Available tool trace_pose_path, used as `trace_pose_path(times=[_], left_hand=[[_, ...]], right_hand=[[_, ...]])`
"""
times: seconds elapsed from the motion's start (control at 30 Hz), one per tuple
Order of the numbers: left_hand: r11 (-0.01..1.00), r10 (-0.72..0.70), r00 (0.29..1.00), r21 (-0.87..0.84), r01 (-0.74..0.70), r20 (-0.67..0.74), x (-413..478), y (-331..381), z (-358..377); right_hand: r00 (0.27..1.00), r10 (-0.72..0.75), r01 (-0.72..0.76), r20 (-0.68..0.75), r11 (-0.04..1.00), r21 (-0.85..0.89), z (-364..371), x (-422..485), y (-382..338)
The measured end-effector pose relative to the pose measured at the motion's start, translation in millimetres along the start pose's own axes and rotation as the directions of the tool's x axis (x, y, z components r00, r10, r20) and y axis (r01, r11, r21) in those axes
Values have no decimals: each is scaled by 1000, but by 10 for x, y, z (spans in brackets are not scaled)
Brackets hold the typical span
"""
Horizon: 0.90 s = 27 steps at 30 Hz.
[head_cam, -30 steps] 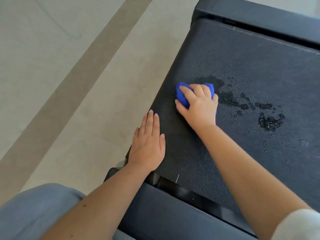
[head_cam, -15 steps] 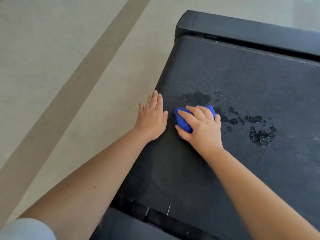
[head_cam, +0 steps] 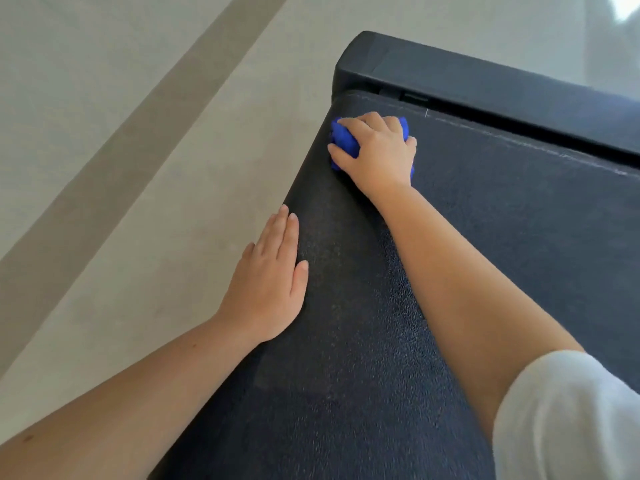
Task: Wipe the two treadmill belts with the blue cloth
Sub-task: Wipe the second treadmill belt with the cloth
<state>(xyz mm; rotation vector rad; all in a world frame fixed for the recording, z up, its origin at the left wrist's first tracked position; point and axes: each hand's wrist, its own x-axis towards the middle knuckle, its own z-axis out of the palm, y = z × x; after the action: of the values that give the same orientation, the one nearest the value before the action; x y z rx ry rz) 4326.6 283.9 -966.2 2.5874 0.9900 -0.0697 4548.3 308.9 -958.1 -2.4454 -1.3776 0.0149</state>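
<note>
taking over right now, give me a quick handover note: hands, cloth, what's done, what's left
Right hand: grips the bunched blue cloth and presses it on the treadmill belt at its far left corner, just short of the black end cover.
Left hand: flat with fingers straight, resting on the belt's left edge nearer the body and holding nothing.
Done: wiping of this belt is under way. No wet marks show on the part in view.
Left: finish this belt, then wipe the second belt, which is out of view.
</note>
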Motion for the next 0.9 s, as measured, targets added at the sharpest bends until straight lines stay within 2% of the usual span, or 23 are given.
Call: trace_pose_path(times=[0.07, 0.2, 0.3, 0.37, 0.5, 0.6, 0.73, 0.83, 0.9], left_hand=[[1000, 2, 1000, -7, -2, -14, 1, 4, 5], [1000, 12, 1000, -28, -13, -20, 3, -7, 25], [999, 6, 1000, -33, -6, -7, -4, -6, 19], [999, 8, 1000, -43, -9, -17, 0, 0, 10], [1000, 0, 1000, -25, 0, -15, -23, -20, 16], [1000, -3, 999, -8, 2, -33, -22, -17, 33], [1000, -10, 1000, 9, 10, -18, -7, -14, 12], [1000, -17, 999, 2, 17, -27, -17, 9, 11], [1000, -16, 999, -7, 15, -35, -16, 16, 14]], right_hand=[[999, -35, 36, -29, 999, 8, 19, -232, -33], [962, -194, 200, -190, 980, 14, 46, -866, -135], [936, -283, 299, -208, 953, 48, 31, -941, -94], [947, -265, 279, -180, 959, 56, 8, -714, -32], [998, -40, 41, -44, 999, 8, 28, 121, 178], [999, 27, -28, -25, 999, -16, 14, 473, 292], [999, 9, -11, -44, 999, -35, 25, 107, 221], [976, -95, 94, -198, 995, -12, -35, -681, 128], [959, -163, 165, -232, 986, -11, -74, -1146, 106]])
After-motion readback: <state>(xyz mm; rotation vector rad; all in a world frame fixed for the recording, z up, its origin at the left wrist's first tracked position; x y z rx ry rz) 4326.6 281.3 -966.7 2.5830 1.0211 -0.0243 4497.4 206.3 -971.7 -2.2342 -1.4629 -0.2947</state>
